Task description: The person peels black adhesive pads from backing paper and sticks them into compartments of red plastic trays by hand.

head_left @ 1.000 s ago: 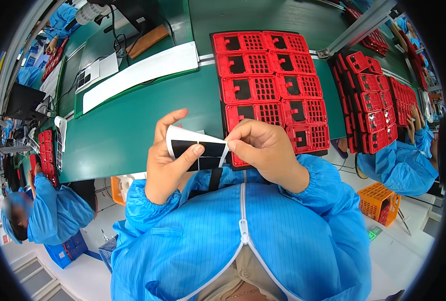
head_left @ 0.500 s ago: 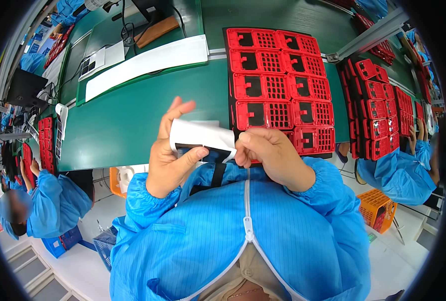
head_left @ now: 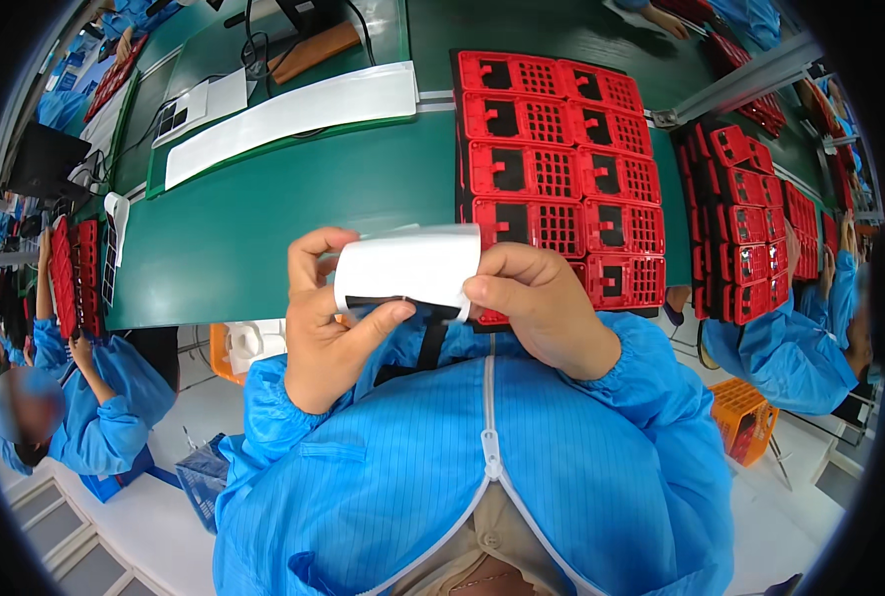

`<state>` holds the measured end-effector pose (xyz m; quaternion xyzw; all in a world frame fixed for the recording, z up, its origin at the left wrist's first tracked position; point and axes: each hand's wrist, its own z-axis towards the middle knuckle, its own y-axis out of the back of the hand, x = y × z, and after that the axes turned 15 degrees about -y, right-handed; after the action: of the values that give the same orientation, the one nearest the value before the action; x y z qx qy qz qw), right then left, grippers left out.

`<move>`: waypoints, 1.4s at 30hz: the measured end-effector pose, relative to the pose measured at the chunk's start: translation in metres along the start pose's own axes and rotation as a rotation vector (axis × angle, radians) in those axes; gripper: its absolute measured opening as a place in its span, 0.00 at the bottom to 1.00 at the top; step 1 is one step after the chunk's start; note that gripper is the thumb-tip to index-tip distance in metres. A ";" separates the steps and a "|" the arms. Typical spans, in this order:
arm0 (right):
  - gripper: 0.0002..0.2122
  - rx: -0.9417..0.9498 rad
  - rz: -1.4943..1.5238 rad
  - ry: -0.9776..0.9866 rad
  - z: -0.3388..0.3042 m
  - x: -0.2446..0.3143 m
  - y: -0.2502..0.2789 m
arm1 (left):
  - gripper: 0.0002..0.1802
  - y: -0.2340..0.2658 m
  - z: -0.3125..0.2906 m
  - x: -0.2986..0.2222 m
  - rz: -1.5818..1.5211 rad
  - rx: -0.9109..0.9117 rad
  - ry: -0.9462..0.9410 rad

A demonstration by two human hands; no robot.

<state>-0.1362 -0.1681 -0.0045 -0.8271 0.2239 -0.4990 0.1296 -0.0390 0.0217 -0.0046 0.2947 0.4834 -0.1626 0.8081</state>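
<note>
Above my lap, in front of the bench edge, both hands hold a small white sheet (head_left: 410, 266) bent into a curve. Dark material shows along its lower edge, on the inner side; I cannot make out what it is. My left hand (head_left: 325, 333) grips the sheet's left end, thumb below and curled fingers above. The right hand (head_left: 542, 308) pinches the right edge between thumb and fingers. Just beyond that hand lies a black tray (head_left: 459, 179) filled with two columns of red plastic frames (head_left: 534, 171), each with a grid and a dark opening.
A long white strip (head_left: 293, 124) lies on the green bench (head_left: 263, 258) at the far left, near a brown block (head_left: 315, 52) and cables. Stacked trays of red frames (head_left: 745, 219) stand to the right. Co-workers sit at both sides. An orange crate (head_left: 745, 417) rests on the floor.
My left fingers, raised before, have curled down onto the sheet. The sheet now faces up more squarely, its right edge pinched by my right hand. The co-worker at left has moved their arms.
</note>
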 end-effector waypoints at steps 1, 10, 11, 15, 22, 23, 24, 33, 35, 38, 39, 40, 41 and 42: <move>0.07 0.070 0.035 -0.067 0.001 -0.001 0.001 | 0.14 0.002 -0.003 0.003 -0.131 0.031 0.069; 0.06 0.074 0.195 -0.384 0.010 -0.022 -0.005 | 0.21 -0.009 -0.010 0.014 -0.330 0.078 -0.106; 0.06 0.021 0.171 -0.342 0.009 -0.022 -0.005 | 0.20 -0.009 -0.010 0.013 -0.184 0.064 -0.197; 0.06 -0.017 0.037 -0.364 0.005 -0.016 -0.002 | 0.16 -0.008 -0.012 0.007 0.167 0.052 -0.425; 0.08 -0.313 -0.228 0.185 -0.003 -0.002 -0.006 | 0.13 -0.003 -0.009 0.006 0.095 0.098 -0.441; 0.10 -0.248 -0.558 0.370 -0.009 0.008 -0.007 | 0.12 -0.003 -0.008 0.004 0.105 0.103 -0.460; 0.14 -0.174 -0.887 0.554 -0.013 0.017 -0.009 | 0.11 -0.003 -0.009 0.002 0.116 0.108 -0.479; 0.11 -0.161 -1.009 0.560 -0.010 0.014 -0.022 | 0.10 -0.006 -0.004 0.001 0.302 0.121 -0.595; 0.11 -0.155 -0.982 0.556 -0.007 0.011 -0.022 | 0.10 -0.007 -0.004 0.001 0.320 0.112 -0.613; 0.12 -0.098 -1.003 0.533 -0.007 0.011 -0.021 | 0.10 -0.008 -0.003 0.002 0.339 0.092 -0.635; 0.12 -0.098 -1.005 0.532 -0.006 0.010 -0.021 | 0.10 -0.008 -0.003 0.003 0.339 0.082 -0.638; 0.12 -0.123 -0.979 0.561 -0.006 0.008 -0.022 | 0.10 -0.008 -0.002 0.003 0.339 0.080 -0.636; 0.12 -0.148 -0.954 0.590 -0.005 0.007 -0.022 | 0.10 -0.009 -0.001 0.003 0.348 0.069 -0.637; 0.12 -0.147 -0.955 0.588 -0.005 0.008 -0.022 | 0.10 -0.009 0.000 0.003 0.356 0.059 -0.638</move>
<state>-0.1324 -0.1527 0.0140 -0.6695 -0.1143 -0.6949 -0.2362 -0.0426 0.0148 -0.0104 0.3319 0.1432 -0.1169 0.9250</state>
